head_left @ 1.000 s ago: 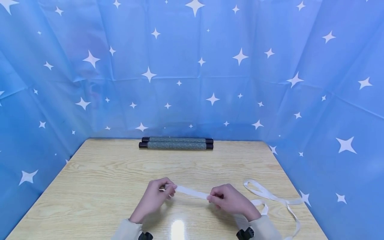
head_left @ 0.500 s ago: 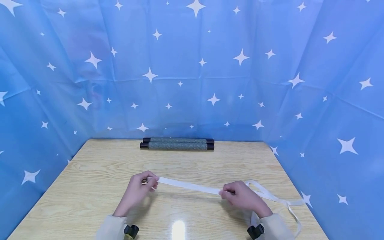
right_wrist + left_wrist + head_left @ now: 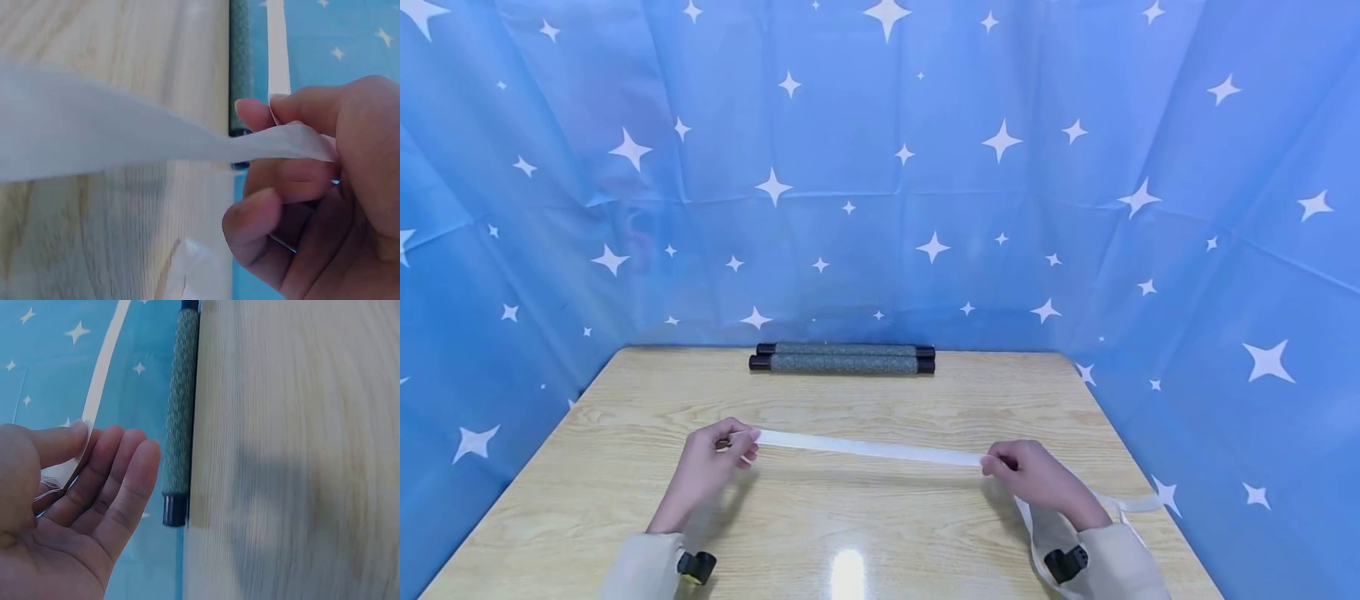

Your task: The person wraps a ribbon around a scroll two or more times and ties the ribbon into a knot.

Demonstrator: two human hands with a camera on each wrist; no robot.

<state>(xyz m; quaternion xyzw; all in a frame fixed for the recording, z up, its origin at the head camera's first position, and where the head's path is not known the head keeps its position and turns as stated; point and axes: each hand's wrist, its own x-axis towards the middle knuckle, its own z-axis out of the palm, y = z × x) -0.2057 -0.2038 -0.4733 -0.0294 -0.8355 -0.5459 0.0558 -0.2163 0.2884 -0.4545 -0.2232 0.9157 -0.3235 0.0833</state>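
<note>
Pinching a white ribbon (image 3: 865, 448) between thumb and fingers, the left hand (image 3: 709, 460) is raised above the left part of the wooden bench (image 3: 850, 404). From there the strip runs nearly straight across to the right, in front of two grey-green rods (image 3: 842, 364) with black ends, lying side by side near the far edge. Clamped on the same ribbon, the right hand (image 3: 1037, 475) has more of it trailing past the wrist toward the bench's right edge.

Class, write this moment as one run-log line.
left hand: pinches white ribbon | right hand: pinches ribbon | ribbon: straight between hands | two green rolls: near far edge of table
</note>
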